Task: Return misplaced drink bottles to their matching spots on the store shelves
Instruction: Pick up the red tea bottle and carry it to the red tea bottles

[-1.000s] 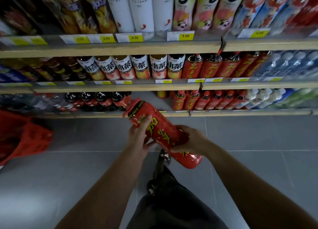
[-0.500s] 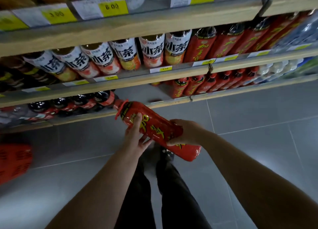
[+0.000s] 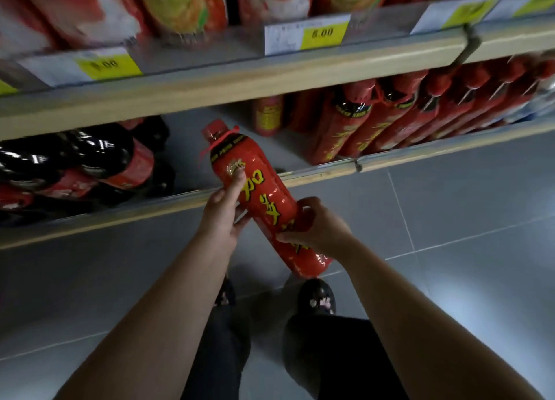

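Red bottle [image 3: 258,201] mid-frame, in both hands, cap twd 11 o'clock, base twd 5, crossing the bottom shelf lip [image 3: 420,153]. L hand [image 3: 223,216] grips upper body: thumb flat on label, fingers hidden behind. R hand [image 3: 315,228] curled round lower body, covers part of label. Matching red bottles [image 3: 375,123] at 2 o'clock, tops blurred, far end cut off. Dark bottles [image 3: 75,165] at 9 o'clock, smeared. Price tag [image 3: 321,33] at 12, small print illegible.
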### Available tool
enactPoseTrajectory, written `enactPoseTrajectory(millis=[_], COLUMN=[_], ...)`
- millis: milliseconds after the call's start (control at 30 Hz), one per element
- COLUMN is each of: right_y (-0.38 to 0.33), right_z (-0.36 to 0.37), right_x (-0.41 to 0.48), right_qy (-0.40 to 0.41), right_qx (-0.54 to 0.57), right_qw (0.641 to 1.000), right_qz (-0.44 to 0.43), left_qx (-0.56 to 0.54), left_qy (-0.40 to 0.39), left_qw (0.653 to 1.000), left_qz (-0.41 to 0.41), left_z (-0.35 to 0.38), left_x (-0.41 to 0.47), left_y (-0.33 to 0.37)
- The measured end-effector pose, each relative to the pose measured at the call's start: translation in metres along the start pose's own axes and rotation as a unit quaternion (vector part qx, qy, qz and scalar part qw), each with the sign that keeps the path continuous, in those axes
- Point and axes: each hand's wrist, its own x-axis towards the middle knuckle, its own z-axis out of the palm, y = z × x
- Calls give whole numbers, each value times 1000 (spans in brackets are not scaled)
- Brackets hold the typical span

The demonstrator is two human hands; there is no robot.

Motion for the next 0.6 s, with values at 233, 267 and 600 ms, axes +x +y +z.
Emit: enactPoseTrajectory(millis=[233,267,600], right_y=[21,20,5], right_z=[0,-3,-13], right_x=[75,81,113], right_qy=[69,75,114], right_qx=[11,17,40], right_qw=[997,996,982], right_qz=[-43,-53,-144], left_qx=[7,14,104], left_qy=[-30,-46,-86], left_qw=[997,995,950], left_qz=[65,84,280], left_z=[28,31,57], left_x=[76,82,96], left_y=[2,5,28])
